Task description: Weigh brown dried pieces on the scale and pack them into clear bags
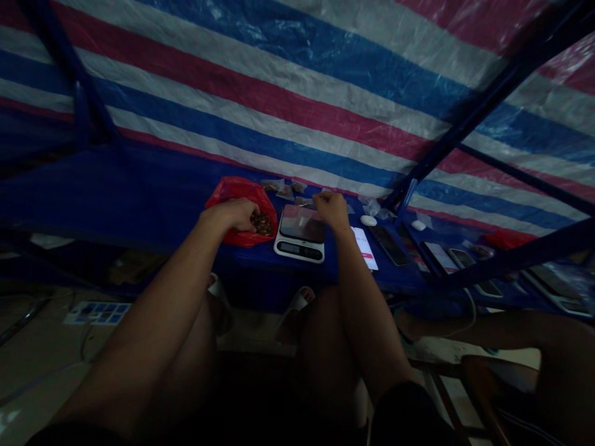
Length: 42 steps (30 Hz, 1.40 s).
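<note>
My left hand point(240, 214) reaches into a red plastic bag point(227, 186), its fingers curled at a heap of small brown nut-like pieces point(263, 224). Dimness partly hides those fingertips. To the right of the bag stands a white kitchen scale point(300, 248) with a dark, shiny top and a small display. Something small and clear seems to lie on its plate, though it may be a reflection. My right hand point(331, 209) is closed in a pinch at the scale's back right corner. What it grips is too small and dark to make out.
Several small clear packets point(284, 191) with brown contents lie behind the scale. A lit phone point(364, 249), a dark phone point(390, 244) and a white rounded object point(369, 220) are to the right. Blue frame bars point(455, 133) cross there. Another person's leg point(502, 328) shows at right.
</note>
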Tool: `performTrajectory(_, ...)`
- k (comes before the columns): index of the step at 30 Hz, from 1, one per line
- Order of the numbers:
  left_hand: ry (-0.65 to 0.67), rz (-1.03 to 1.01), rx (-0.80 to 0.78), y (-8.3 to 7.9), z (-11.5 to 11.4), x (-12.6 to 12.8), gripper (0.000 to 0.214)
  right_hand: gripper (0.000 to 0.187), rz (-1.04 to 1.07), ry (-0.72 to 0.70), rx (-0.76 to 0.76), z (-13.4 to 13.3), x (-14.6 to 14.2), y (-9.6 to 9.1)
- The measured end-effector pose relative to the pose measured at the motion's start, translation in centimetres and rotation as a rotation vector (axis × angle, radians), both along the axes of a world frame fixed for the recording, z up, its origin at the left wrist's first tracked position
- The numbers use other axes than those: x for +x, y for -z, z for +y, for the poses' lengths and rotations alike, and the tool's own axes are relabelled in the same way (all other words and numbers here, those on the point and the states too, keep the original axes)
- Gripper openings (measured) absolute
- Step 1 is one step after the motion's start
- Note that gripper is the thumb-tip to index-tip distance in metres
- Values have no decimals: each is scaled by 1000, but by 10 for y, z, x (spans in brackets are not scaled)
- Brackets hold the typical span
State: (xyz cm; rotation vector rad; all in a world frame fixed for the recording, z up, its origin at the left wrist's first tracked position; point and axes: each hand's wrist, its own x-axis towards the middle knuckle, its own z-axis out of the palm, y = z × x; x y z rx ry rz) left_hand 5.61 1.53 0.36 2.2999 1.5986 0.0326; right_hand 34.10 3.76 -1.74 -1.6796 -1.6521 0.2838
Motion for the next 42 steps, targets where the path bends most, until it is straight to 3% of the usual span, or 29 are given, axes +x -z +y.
performTrajectory(8,-50,-63,18,0,6,-3,20,29,71,-88,34,-17,-3,-9)
performTrajectory(16,-27,-222,56,-9,13,-9,13,30,132,-97,48,-21,7,-8)
performTrajectory(30,50,-507,205,-26,4,34,23,27,152,-115,28,-25,2,-8)
performTrajectory(37,148,-940,56,-10,17,77,35,27,157,-114,35,-25,6,-7)
performTrajectory(42,117,-965,-40,5,23,93,34,27,145,-106,35,-27,8,-6)
